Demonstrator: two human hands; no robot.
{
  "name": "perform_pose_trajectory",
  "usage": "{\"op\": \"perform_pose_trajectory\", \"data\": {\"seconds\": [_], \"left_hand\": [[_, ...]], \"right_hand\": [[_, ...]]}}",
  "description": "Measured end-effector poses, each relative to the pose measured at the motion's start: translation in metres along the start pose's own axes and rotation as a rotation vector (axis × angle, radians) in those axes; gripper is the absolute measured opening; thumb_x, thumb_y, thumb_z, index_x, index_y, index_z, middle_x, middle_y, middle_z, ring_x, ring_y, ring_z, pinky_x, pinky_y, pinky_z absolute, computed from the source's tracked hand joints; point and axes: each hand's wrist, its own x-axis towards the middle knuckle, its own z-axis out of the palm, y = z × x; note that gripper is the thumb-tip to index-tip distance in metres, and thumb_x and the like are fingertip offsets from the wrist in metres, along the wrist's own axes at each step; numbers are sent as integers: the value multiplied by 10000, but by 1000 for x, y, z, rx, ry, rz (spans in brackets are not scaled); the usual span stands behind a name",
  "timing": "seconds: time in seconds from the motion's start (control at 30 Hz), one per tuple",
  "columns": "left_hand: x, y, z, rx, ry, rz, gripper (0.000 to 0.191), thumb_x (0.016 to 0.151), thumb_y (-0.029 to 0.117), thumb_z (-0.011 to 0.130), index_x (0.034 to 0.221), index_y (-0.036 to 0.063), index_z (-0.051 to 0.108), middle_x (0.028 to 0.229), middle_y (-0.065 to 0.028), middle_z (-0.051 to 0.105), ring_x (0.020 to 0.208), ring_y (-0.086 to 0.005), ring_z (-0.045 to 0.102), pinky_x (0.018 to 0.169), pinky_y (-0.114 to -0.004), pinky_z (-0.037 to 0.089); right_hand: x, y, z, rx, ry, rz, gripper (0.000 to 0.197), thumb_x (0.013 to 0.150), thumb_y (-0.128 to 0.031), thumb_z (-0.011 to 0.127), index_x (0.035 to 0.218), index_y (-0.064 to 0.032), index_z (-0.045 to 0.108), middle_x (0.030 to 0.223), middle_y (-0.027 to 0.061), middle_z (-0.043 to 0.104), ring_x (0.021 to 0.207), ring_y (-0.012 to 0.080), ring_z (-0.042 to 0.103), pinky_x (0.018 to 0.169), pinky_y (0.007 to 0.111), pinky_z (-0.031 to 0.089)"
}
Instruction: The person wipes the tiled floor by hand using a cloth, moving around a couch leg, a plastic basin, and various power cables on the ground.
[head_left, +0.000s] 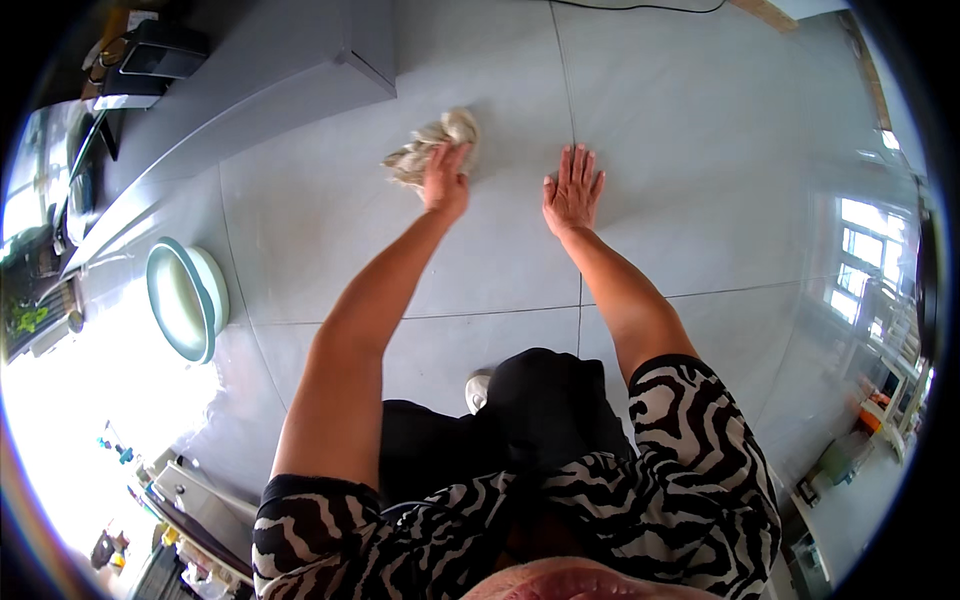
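My left hand (447, 184) presses a crumpled beige cloth (427, 150) against the floor, its fingers lying over the cloth's right side. The cloth's underside is hidden. To the right of it, my right hand (574, 191) rests palm down with its fingers spread, directly on the grey tiled floor (495, 255). It holds nothing, and a tile joint runs up to its fingertips. Off to the left sits a pale green plastic basin (212, 285) with a wide rim; what it contains cannot be made out in the glare.
A grey cabinet (300, 67) with a sharp corner stands beyond the cloth at upper left. A black cable (637, 7) lies along the far floor. Shelving with various items (892, 405) lines the right side. Strong light washes out the lower left.
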Motion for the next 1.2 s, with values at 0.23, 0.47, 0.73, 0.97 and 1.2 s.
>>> {"op": "perform_pose_trajectory", "data": {"seconds": [0.23, 0.47, 0.73, 0.97, 1.2], "left_hand": [[19, 92, -35, -1025, -551, -565, 487, 969, 126, 524, 1449, 96, 449, 1260, -73, 591, 1122, -172, 577, 943, -318, 497], [10, 173, -143, -1508, -701, -296, 568, 988, 244, 520, 1508, 86, 354, 1336, -90, 574, 1341, -220, 435, 1093, -319, 340], [0, -76, -122, 150, -418, -579, 690, 884, 437, 550, 1432, 39, 417, 1491, -197, 401, 1384, -370, 358, 1048, -525, 405], [-44, -52, -101, 372, -420, -631, 1220, 764, 484, 799, 1550, 39, -21, 1628, -160, -48, 1495, -394, 13, 1049, -600, 408], [-57, -86, -103, 554, -468, -402, 1157, 785, 505, 767, 1522, -60, 77, 1592, -258, 76, 1478, -424, 51, 1185, -508, 225]], "right_hand": [[10, 27, -63, 626, -398, -52, 768, 978, -501, 464, 1564, -129, 137, 1625, 131, 113, 1502, 325, 105, 1185, 541, 174], [15, -14, -221, 1419, -597, 284, 378, 903, -231, 657, 1224, -51, 567, 1086, 85, 651, 984, 208, 637, 858, 368, 538], [52, 13, -372, 1191, -179, 220, 673, 815, -355, 757, 1282, -4, 422, 1169, 115, 581, 988, 218, 643, 833, 378, 556], [46, 169, -306, 1156, 6, 556, 638, 822, -352, 752, 1302, -57, 453, 1138, 100, 606, 983, 231, 642, 798, 431, 551], [30, 247, -217, 1185, 21, 915, 479, 850, -378, 739, 1200, -108, 554, 1028, 55, 633, 855, 235, 651, 665, 456, 550]]}}
